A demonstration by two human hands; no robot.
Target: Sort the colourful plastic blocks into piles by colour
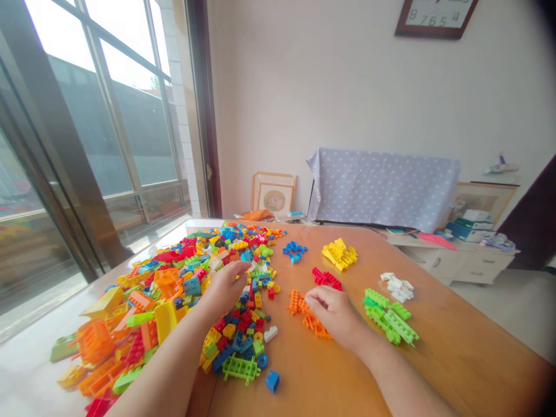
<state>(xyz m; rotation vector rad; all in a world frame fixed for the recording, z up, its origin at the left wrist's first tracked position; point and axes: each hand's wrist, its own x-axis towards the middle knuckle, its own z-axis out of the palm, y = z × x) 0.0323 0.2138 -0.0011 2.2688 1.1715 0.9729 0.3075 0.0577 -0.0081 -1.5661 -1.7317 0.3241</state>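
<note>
My left hand is over the right side of a large heap of mixed toy building bricks, thumb and fingers apart, with nothing visible in it. My right hand is at a small group of orange bricks, its fingers curled together. Whatever its fingertips hold, if anything, is hidden. Around that hand lie sorted groups: red bricks, green bricks, white bricks, yellow bricks and blue bricks.
The bricks lie on a wooden table. Near its front are a green studded piece and a loose blue brick. A window stands at the left. Beyond the table are a dotted cloth and a white cabinet.
</note>
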